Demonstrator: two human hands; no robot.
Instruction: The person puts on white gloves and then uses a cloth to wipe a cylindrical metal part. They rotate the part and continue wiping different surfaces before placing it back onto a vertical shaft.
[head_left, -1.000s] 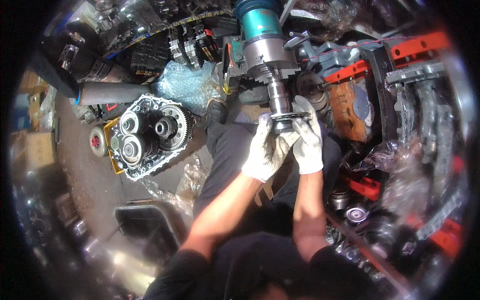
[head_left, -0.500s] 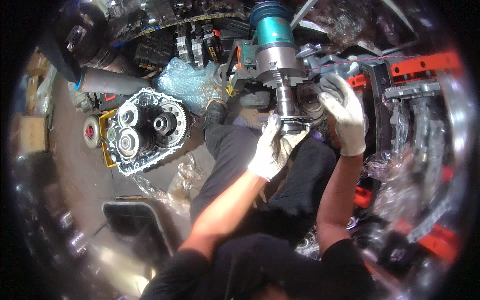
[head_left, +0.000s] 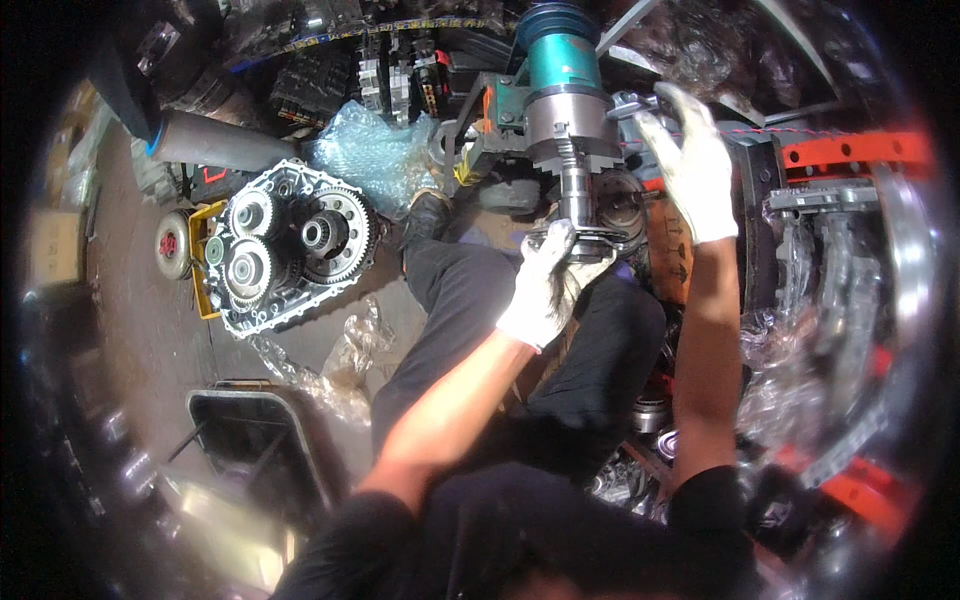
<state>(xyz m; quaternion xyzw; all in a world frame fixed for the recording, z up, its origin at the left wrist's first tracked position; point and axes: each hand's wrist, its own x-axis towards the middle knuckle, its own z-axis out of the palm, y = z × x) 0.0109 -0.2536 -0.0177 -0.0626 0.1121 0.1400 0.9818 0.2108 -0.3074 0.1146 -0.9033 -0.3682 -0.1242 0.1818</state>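
Shaft, stepped, bright steel (head_left: 576,195): hanging below a silver chuck (head_left: 562,118) on a teal cylindrical housing (head_left: 563,62), with a flanged disc (head_left: 600,242) at its lower end, just above your knees.

Left hand (head_left: 542,290), white glove: yours, clamped on the flanged disc, thumb over the near edge and fingers underneath, hiding part of it. Right hand (head_left: 700,180), white glove: yours, raised beside the chuck, fingers apart, palm bare. A grey metal handle (head_left: 632,104) stands between it and the chuck; whether your fingertips touch it, you cannot tell.

Surroundings, left: gear case (head_left: 262,325) with three toothed gears, at the edge of a yellow crate (head_left: 204,262); bubble wrap (head_left: 370,155) behind it; crumpled clear film (head_left: 348,362) and a dark tub (head_left: 240,396) nearer you. Right: orange-brown carton (head_left: 672,250), partly screened by your right hand and forearm; red perforated rail (head_left: 850,150) beyond.

Changes: a second ago both your hands held the disc; your right has since left it and risen, while your left stays.

Markings: yellow lettering on a dark strip (head_left: 370,32) at the back; dark arrow symbols on the carton.
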